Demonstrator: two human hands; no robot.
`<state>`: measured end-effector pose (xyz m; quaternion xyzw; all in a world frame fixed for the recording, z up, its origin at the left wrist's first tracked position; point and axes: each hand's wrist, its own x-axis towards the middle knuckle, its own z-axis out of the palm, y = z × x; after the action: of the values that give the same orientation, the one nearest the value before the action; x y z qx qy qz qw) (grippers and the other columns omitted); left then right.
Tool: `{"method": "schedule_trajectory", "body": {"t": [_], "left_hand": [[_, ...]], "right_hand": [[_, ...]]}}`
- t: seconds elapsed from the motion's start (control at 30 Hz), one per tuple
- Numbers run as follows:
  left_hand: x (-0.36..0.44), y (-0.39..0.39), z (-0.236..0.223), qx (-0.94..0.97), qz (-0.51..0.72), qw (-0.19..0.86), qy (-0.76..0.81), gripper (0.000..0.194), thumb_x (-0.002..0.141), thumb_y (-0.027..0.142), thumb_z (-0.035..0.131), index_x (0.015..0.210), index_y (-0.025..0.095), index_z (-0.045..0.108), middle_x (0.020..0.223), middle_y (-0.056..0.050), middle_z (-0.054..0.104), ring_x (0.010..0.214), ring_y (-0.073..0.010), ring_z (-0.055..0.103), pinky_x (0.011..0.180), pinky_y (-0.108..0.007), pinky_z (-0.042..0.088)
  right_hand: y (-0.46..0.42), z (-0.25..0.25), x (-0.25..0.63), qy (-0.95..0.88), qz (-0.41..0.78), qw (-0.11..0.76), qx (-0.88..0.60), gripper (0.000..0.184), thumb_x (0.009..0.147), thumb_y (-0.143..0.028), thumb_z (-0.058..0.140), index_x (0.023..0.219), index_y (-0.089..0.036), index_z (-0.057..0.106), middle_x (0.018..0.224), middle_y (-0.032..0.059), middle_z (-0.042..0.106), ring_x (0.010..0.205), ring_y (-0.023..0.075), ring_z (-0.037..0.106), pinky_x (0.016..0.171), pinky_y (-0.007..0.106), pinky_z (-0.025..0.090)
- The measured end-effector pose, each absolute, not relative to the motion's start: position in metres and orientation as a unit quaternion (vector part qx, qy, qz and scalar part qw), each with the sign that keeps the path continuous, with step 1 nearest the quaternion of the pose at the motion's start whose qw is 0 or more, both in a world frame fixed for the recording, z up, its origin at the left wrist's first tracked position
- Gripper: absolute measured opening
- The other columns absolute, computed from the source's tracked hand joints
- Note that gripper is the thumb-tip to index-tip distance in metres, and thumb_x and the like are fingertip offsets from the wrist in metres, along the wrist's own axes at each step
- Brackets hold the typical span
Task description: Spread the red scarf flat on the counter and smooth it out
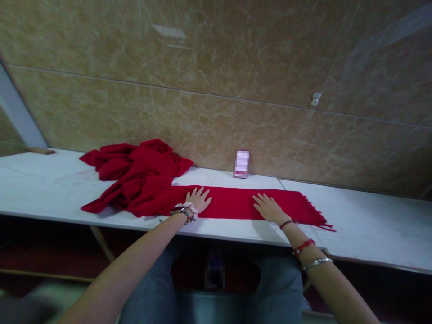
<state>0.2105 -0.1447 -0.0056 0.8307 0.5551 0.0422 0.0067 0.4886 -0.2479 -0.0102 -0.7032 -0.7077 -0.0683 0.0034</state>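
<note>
A red scarf [232, 202] lies on a narrow white table. Its right part is laid out as a flat strip that ends in a fringe, with a few loose strands hanging toward the table's front edge. The left part is bunched up in a crumpled heap. My left hand [199, 200] rests flat on the strip near the heap, fingers spread. Farther right, my right hand [269, 209] presses flat on the strip with its fingers stretched out. Neither hand grips the cloth.
The white table [371, 225] runs along a brown tiled wall [236, 121]. A blurred-out upright object, possibly a phone [242, 164], leans against the wall behind the strip. A brown wooden piece [39, 150] lies at the far left. The table's front edge is close to my legs.
</note>
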Motion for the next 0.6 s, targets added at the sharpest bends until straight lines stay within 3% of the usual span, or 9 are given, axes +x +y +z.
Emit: {"method": "schedule_trajectory", "body": {"t": [0.17, 0.3, 0.47, 0.6], "left_hand": [[0.212, -0.146, -0.002, 0.842, 0.042, -0.020, 0.538, 0.050, 0.086, 0.038, 0.028, 0.133, 0.024, 0.035, 0.143, -0.007, 0.025, 0.130, -0.0308, 0.019, 0.099, -0.051, 0.023], [0.234, -0.146, 0.006, 0.897, 0.048, -0.050, 0.436, 0.049, 0.083, 0.025, 0.034, 0.132, 0.026, 0.036, 0.144, -0.005, 0.022, 0.132, -0.0259, 0.017, 0.103, -0.050, 0.018], [0.263, -0.145, -0.003, 0.883, 0.062, 0.030, 0.464, 0.052, 0.087, 0.048, 0.022, 0.135, 0.028, 0.029, 0.144, -0.004, 0.022, 0.131, -0.0291, 0.018, 0.099, -0.052, 0.023], [0.262, -0.145, -0.014, 0.882, 0.041, 0.012, 0.469, 0.053, 0.086, 0.049, 0.022, 0.135, 0.028, 0.030, 0.143, -0.002, 0.024, 0.131, -0.0275, 0.019, 0.102, -0.050, 0.020]], "right_hand": [[-0.246, -0.004, 0.488, -0.669, -0.072, 0.024, -0.739, 0.051, 0.090, -0.037, 0.026, 0.135, -0.013, 0.030, 0.141, 0.0138, 0.029, 0.128, 0.0295, 0.025, 0.100, 0.047, 0.027], [-0.239, 0.002, 0.480, -0.697, -0.068, 0.039, -0.713, 0.051, 0.090, -0.040, 0.026, 0.135, -0.016, 0.031, 0.141, 0.0133, 0.029, 0.129, 0.0286, 0.023, 0.100, 0.050, 0.025], [-0.233, 0.003, 0.506, -0.651, -0.022, 0.025, -0.759, 0.052, 0.090, -0.040, 0.026, 0.135, -0.015, 0.029, 0.142, 0.0126, 0.028, 0.130, 0.0280, 0.022, 0.100, 0.053, 0.023], [-0.241, -0.010, 0.556, -0.630, -0.001, 0.005, -0.776, 0.047, 0.091, -0.037, 0.021, 0.136, -0.025, 0.025, 0.144, 0.0057, 0.022, 0.131, 0.0234, 0.019, 0.099, 0.055, 0.021]]}}
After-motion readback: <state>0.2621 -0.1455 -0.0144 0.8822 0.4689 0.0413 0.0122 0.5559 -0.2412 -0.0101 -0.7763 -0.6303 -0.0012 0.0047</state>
